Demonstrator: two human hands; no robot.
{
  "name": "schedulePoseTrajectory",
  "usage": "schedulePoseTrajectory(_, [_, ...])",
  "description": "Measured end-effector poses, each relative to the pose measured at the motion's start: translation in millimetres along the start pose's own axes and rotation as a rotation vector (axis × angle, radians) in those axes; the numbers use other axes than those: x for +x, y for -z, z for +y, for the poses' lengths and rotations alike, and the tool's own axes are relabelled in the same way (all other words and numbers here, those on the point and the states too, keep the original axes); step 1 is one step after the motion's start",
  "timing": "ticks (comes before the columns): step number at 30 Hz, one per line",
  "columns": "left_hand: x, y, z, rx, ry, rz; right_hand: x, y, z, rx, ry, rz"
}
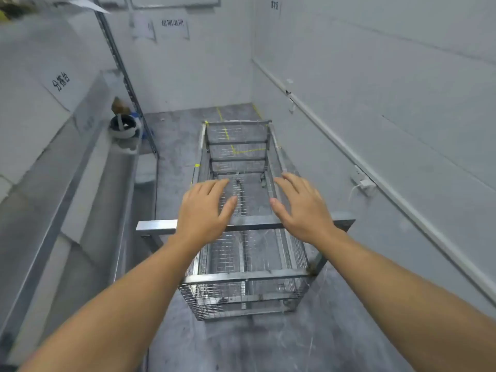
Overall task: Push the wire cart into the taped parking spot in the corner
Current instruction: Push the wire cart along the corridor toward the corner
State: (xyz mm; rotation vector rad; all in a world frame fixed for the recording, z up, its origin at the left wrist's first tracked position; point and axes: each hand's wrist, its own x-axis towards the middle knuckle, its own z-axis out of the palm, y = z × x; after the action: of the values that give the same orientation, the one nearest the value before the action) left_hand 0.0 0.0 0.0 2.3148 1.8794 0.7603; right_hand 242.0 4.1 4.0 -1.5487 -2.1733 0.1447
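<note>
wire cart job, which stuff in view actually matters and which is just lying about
Belongs to the job:
wire cart
handle bar
yellow tape on the floor ahead
left hand and right hand, open over the bar

Just lying about:
white helmet on the steel bench
wall signs
white plug

Both hands, left [205, 208] and right [302, 204], spread flat over grey metal wire-mesh cart's [241, 285] handle bar [153, 226]. Cart's far end overlaps yellow tape lines [228, 135] near the floor's corner.

The wire cart [241, 210] is silver-grey with a fine grid mesh. Yellow tape lines [226, 131] cross the mottled dark-grey floor [177, 135] at centre frame; walls [375, 63] are pale grey.
</note>
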Motion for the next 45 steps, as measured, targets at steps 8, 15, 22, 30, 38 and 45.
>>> schedulePoseTrajectory(8, [-30.3,-26.3,-23.4,0.086,-0.163,-0.204,-31.3,-36.3,14.1,-0.051,0.045,-0.173])
schedulePoseTrajectory(15, [-26.7,-26.1,-41.2,0.173,-0.164,-0.276,-29.1,-54.3,23.9,-0.185,0.097,-0.144])
schedulePoseTrajectory(22, [-18.0,-35.3,-51.1,0.193,-0.146,-0.238,-18.9,-68.9,26.4,-0.266,0.050,-0.083])
schedulePoseTrajectory(30, [12.4,-45.3,-57.6,0.295,-0.087,-0.231,12.1,-80.4,37.7,-0.250,0.041,-0.004])
schedulePoseTrajectory(38, [69.7,-49.8,-79.2,0.291,-0.102,-0.281,67.1,-94.5,48.5,-0.284,0.027,-0.064])
schedulePoseTrajectory(45, [135.2,-53.4,-123.8,0.385,-0.182,-0.238,129.6,-120.2,55.0,-0.328,0.044,0.056])
